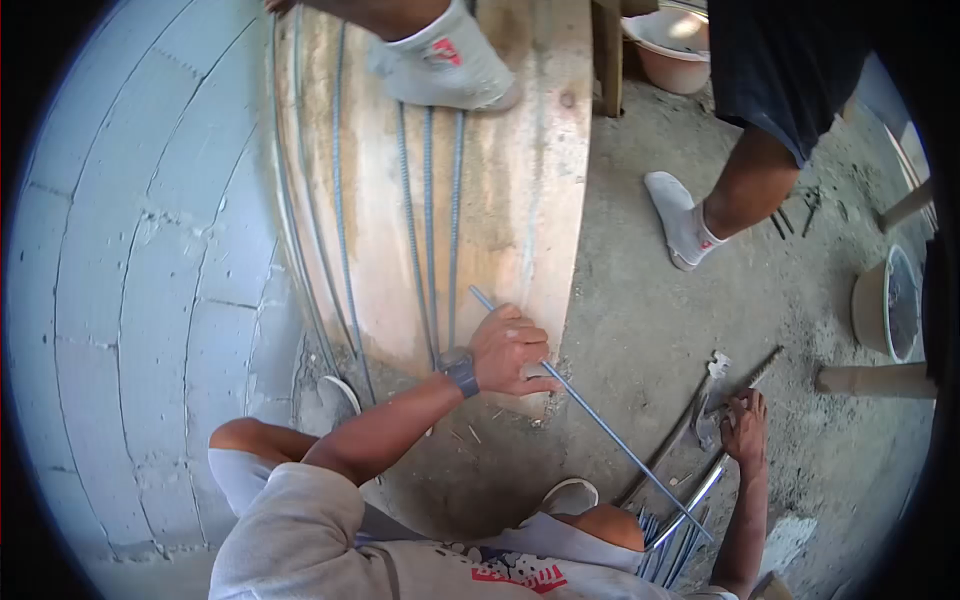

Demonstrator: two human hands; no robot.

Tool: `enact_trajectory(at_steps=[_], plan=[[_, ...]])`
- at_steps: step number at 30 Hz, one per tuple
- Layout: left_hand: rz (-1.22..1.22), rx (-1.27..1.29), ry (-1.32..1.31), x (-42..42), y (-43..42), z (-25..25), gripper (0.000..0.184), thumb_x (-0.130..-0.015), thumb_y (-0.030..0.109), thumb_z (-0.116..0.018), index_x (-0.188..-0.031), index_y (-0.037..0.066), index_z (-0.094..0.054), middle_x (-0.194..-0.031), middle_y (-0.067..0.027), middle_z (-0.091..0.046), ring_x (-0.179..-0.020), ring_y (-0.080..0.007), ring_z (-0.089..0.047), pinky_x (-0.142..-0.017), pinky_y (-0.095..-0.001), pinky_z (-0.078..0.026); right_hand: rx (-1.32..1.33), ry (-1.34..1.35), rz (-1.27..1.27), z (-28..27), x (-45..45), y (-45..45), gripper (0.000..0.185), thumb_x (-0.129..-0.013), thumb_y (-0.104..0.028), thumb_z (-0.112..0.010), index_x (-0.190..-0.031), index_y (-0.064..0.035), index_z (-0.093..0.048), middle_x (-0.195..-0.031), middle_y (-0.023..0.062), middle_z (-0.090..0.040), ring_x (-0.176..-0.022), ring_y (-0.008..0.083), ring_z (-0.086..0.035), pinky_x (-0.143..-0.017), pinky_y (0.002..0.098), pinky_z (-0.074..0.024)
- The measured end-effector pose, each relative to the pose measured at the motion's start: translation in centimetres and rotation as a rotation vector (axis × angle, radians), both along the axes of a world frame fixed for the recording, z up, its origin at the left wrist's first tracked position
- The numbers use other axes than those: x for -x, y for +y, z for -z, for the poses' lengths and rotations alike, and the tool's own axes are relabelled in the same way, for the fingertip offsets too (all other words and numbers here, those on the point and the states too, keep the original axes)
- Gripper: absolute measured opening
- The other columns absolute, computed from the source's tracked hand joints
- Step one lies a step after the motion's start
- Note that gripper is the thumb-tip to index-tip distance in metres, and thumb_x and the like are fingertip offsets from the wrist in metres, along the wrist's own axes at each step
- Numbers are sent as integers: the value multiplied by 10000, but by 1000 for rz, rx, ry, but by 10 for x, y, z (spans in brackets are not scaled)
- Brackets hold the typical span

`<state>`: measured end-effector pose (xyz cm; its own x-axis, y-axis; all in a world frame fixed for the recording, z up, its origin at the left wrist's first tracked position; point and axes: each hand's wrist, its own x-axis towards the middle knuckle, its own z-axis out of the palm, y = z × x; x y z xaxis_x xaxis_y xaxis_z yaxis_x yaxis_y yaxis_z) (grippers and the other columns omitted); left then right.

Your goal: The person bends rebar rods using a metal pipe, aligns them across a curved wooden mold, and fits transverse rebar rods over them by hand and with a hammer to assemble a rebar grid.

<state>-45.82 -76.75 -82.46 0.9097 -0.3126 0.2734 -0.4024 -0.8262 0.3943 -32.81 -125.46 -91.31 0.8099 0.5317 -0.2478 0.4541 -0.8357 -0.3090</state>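
Observation:
My left hand (512, 352), with a watch on its wrist, is closed around a thin steel rebar rod (625, 448). The rod slants from the lower end of the board down past my right knee. On the right, my right hand (745, 430) has its fingers curled over a long metal tool (706, 428), whose exact kind I cannot make out. A shiny metal tube (690, 500) runs down from there, and a dark bar with a notched end (717, 366) lies alongside. Several short rods (682, 550) are bunched beside my knee.
A wooden board (520, 200) carries several long rebar rods (430, 230). Another person's socked foot (450, 65) presses on them; a second socked foot (680, 220) stands on the concrete. A block wall (150, 280) borders the left. Buckets (885, 305) and wooden posts (870, 380) stand right.

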Motion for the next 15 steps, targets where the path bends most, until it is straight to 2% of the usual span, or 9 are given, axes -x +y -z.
enact_trajectory(at_steps=[1, 2, 5, 7, 9, 11, 14, 15], plan=[[7, 24, -54, 1, 19, -13, 478, -718, 537, -848, -668, 124, -614, -647, -23, -543, -627, -232, -555, -683, -391, -357, 77, -129, -89, 2, 4, -9, 412, -758, -97, -655, -1167, -49, -684, -1336, 221, -517, -1316, 428, -453, -1118, 538, -369], [-36, 27, -114, 1, 39, -27, 493, -705, 538, -855, -656, 120, -598, -639, -25, -535, -626, -233, -553, -679, -392, -354, 108, -251, -122, 13, 5, -17, 376, -818, -106, -600, -1182, -46, -674, -1357, 243, -507, -1339, 421, -438, -1146, 550, -341], [-160, -63, -230, 4, 95, -78, 510, -672, 538, -868, -636, 123, -574, -614, -23, -518, -621, -231, -551, -676, -387, -348, 159, -497, -335, 78, -20, -70, 454, -750, -125, -674, -1196, -50, -642, -1230, 252, -557, -1269, 424, -487, -1135, 555, -346], [-255, -147, -266, 20, 128, -114, 508, -656, 541, -872, -632, 131, -573, -600, -18, -510, -616, -231, -545, -678, -381, -348, 177, -384, -302, 70, -23, -77, 367, -786, -151, -677, -1141, -58, -662, -1142, 237, -615, -1201, 428, -550, -1114, 550, -367], [-348, -201, -286, 44, 156, -140, 505, -646, 545, -874, -632, 138, -577, -589, -12, -505, -609, -235, -534, -682, -374, -350, 371, -84, -230, -9, -10, -39, 326, -791, -173, -701, -1100, -69, -682, -1012, 186, -653, -1087, 425, -614, -1078, 552, -393], [-465, -226, -362, 68, 191, -135, 512, -659, 568, -859, -624, 139, -582, -579, -3, -505, -607, -230, -514, -728, -377, -360, 363, -221, -212, -56, 18, -13, 238, -794, -202, -745, -971, -44, -721, -864, 164, -695, -925, 399, -680, -939, 555, -487], [-662, -249, -395, 103, 242, -113, 540, -690, 588, -848, -601, 131, -574, -579, -6, -520, -617, -229, -518, -782, -384, -373, 428, -18, -29, -89, 32, 1, 231, -790, -224, -789, -871, -13, -743, -774, 190, -720, -796, 365, -720, -784, 517, -551], [-710, -220, -451, 109, 263, -93, 550, -694, 576, -858, -593, 128, -554, -572, -5, -505, -612, -227, -507, -791, -387, -374, 410, 166, 74, -94, 29, 5, 261, -793, -236, -793, -906, -5, -747, -757, 178, -720, -776, 360, -722, -775, 507, -557]])
